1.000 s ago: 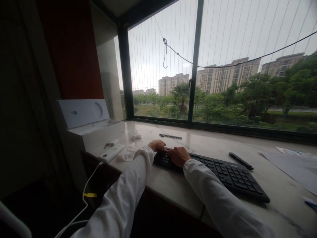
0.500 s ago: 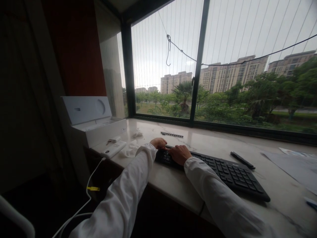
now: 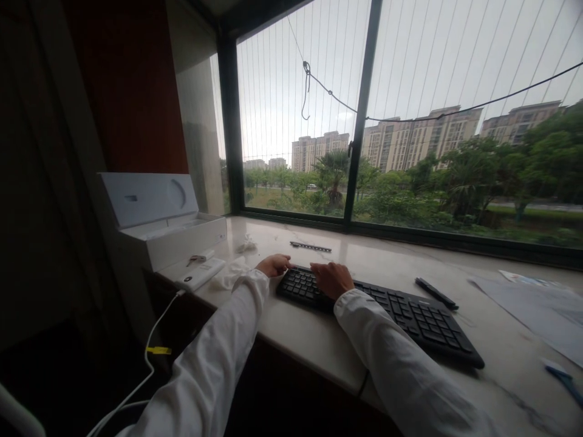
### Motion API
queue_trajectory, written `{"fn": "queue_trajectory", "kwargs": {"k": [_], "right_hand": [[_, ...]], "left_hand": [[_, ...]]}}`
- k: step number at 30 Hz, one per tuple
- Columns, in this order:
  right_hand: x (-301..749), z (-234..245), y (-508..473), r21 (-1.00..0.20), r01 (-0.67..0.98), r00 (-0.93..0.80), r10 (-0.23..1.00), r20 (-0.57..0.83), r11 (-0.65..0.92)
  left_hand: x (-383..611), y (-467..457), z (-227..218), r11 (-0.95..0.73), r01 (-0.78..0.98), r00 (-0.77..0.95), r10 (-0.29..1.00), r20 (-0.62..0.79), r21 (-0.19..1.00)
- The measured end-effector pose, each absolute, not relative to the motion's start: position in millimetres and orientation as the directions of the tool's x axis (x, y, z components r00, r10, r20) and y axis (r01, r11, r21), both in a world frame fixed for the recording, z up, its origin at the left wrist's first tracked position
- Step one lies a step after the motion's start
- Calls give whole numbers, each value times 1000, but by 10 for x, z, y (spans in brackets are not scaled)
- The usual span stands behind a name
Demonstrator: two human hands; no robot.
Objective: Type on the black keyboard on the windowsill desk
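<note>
A black keyboard (image 3: pixel 410 315) lies at an angle along the pale marble sill. At its far left corner is my left hand (image 3: pixel 273 265), fingers curled together and tips at the back edge; what they pinch, if anything, is too small to make out. My right hand (image 3: pixel 333 280) rests over the left part of the keys, back upward. Its fingers stretch loosely to the left, a short gap from the left fingertips, and its thumb is mostly hidden. Behind the hands lies a thin dark strip with light dots (image 3: pixel 311 247).
An open white box (image 3: pixel 182 243) stands at the left, with a white device (image 3: pixel 200 274) and cable before it. Crumpled tissue (image 3: pixel 230 274) lies beside them. Right of the keyboard are a black pen-like object (image 3: pixel 436 294), papers (image 3: pixel 532 303) and a blue object (image 3: pixel 563 381). A window (image 3: pixel 296 121) rises behind.
My left hand has moved left, away from the right hand, uncovering keys at the keyboard's left end. My right hand stays over the keys with its fingers raised a little. The view has shifted slightly.
</note>
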State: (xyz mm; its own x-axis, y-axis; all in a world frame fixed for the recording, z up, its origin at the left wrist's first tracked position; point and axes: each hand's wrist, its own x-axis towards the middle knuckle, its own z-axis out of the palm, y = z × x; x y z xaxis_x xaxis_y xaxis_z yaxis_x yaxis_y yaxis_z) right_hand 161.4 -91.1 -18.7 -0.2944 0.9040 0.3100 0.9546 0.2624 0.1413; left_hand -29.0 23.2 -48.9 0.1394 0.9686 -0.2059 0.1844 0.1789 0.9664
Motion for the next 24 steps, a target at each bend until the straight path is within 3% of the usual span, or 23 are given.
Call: {"fn": "queue_trajectory", "kwargs": {"k": [5, 10, 14, 16, 24], "right_hand": [[1599, -197, -904, 95, 951, -310, 909, 278, 295], [1562, -214, -909, 65, 936, -350, 893, 283, 346], [1579, -234, -899, 46, 952, -301, 889, 345, 304], [1580, -254, -888, 34, 957, -280, 889, 362, 288], [1554, -287, -862, -35, 952, -264, 874, 409, 304]], "left_hand": [[-382, 385, -507, 131, 492, -104, 990, -91, 861], [-296, 682, -387, 71, 709, -148, 988, 49, 702], [-153, 932, -328, 50, 867, -172, 964, 203, 496], [-84, 1039, -328, 77, 906, -178, 961, 209, 417], [188, 1324, -365, 98, 931, -161, 975, 152, 353]]}}
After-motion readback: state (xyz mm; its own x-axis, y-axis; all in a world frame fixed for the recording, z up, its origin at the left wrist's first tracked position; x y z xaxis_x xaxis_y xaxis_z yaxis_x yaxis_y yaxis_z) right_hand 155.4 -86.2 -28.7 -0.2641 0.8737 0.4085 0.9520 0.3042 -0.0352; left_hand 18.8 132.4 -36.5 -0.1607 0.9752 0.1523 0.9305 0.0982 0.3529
